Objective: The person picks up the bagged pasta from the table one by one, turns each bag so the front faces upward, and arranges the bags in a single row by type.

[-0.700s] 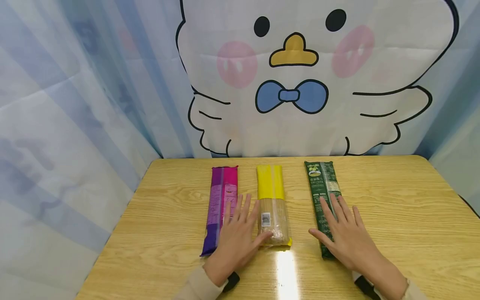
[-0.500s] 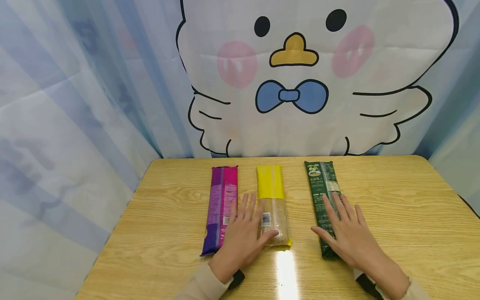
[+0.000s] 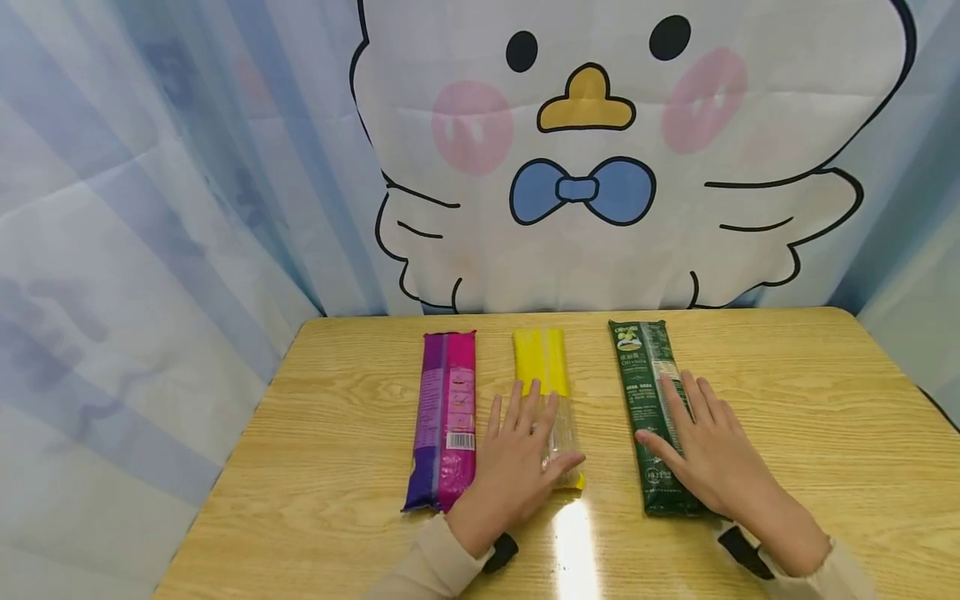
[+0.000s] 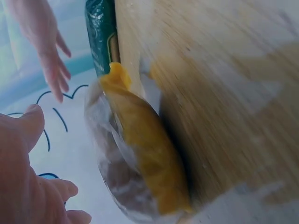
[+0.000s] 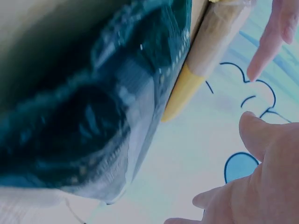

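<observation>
Left hand (image 3: 517,467) now shifted right, flat with straight fingers on yellow noodle packet (image 3: 542,367); right hand (image 3: 708,454) likewise flat on green packet (image 3: 648,400); purple packet (image 3: 446,417) uncovered.

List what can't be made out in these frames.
- Head view: the left hand covers the clear lower part of the yellow packet.
- Head view: print on the green packet and purple packet is too small to read.
- Left wrist view: table motion-blurred.
- Right wrist view: right hand cut off by the edge; green packet blurred.
</observation>
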`<action>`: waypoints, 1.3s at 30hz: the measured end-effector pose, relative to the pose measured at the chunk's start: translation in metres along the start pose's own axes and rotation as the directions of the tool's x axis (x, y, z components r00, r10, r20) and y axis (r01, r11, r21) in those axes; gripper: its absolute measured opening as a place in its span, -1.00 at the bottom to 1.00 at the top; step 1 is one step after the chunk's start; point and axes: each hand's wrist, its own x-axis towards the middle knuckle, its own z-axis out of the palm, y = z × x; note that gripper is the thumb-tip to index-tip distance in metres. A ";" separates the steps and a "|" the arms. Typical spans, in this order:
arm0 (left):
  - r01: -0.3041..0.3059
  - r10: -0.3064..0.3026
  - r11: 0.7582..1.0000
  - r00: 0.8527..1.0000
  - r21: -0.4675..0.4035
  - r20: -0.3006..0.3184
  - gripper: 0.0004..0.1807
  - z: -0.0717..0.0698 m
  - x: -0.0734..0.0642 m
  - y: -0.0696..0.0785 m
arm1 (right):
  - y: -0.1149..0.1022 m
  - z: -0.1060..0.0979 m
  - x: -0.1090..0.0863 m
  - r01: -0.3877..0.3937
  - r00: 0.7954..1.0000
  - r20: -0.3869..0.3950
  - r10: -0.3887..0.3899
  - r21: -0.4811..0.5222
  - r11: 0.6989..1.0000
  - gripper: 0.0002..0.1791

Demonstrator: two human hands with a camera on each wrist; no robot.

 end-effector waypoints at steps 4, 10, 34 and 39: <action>-0.002 0.002 1.000 1.000 0.005 0.014 -0.15 0.000 0.005 0.008 | 0.004 -0.004 0.004 -0.007 1.000 -0.006 0.007 0.018 1.000 0.01; -0.016 0.016 0.999 1.000 -0.030 0.000 -0.16 0.000 0.012 0.018 | 0.011 -0.008 0.011 -0.008 1.000 -0.029 0.010 0.053 0.999 0.00; -0.066 0.052 0.979 0.996 -0.193 -0.076 -0.28 0.000 0.033 0.056 | 0.049 -0.020 0.038 -0.068 0.997 0.060 0.056 0.221 0.973 -0.05; -0.038 0.020 0.962 0.997 -0.270 -0.071 -0.30 0.002 0.037 0.063 | 0.052 -0.022 0.043 -0.078 0.995 0.080 0.060 0.239 0.968 0.01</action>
